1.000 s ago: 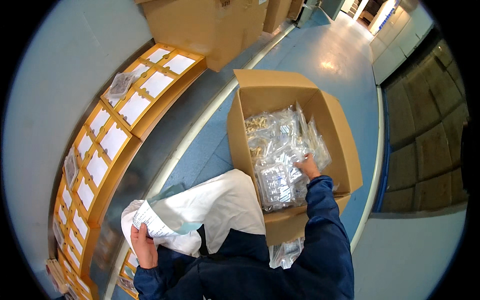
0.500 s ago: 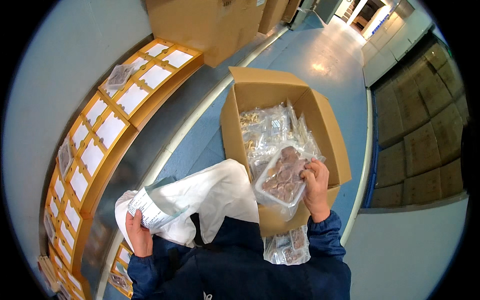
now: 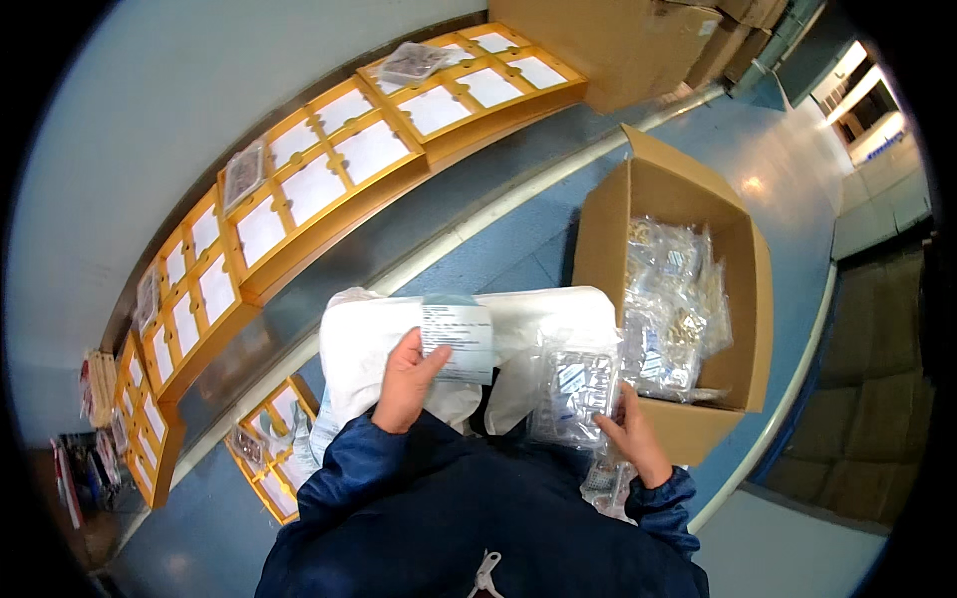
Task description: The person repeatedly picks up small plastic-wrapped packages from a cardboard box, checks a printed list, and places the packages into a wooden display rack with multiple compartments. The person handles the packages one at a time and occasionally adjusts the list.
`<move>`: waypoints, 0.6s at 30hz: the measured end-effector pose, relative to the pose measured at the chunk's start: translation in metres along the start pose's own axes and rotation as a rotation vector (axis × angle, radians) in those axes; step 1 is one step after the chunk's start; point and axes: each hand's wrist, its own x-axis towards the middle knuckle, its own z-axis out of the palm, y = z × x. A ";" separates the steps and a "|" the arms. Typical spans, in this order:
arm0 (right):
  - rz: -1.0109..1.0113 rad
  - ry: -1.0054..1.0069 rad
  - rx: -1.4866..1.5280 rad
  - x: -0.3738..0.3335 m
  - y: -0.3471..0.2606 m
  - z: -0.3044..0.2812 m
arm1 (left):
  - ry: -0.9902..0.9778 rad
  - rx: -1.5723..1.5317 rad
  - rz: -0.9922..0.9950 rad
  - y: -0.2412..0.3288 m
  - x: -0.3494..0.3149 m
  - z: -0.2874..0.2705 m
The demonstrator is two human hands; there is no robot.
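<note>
Pinched between thumb and fingers of my left hand is a light-blue sheet of printed labels, held above a white cloth on my lap. My right hand grips the right edge of a clear sealed plastic tray pack. Its ribbed underside faces up and bears a small printed label. Another clear pack lies partly hidden below it, close to my right sleeve. An open cardboard carton stands to the right, with several clear packs of pale and brownish pieces inside.
Yellow compartment trays with white sheets line the left wall, some carrying clear packs. A smaller yellow tray is on the floor at lower left. Large cartons stand at the back. Wrapped boxes are stacked at right.
My right hand has brought the pack from over the carton to my lap, and its underside now faces up. The label sheet has come nearer the middle. The view has turned left.
</note>
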 end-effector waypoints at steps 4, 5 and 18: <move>-0.214 0.242 -0.734 0.002 -0.016 -0.011 | -0.101 0.131 -0.044 -0.003 -0.008 0.002; -0.306 0.276 -0.721 0.001 -0.028 -0.013 | -0.135 0.150 -0.048 -0.006 -0.010 0.004; -0.965 -0.041 -0.490 0.038 -0.105 0.078 | -0.421 0.606 0.037 -0.012 -0.035 0.024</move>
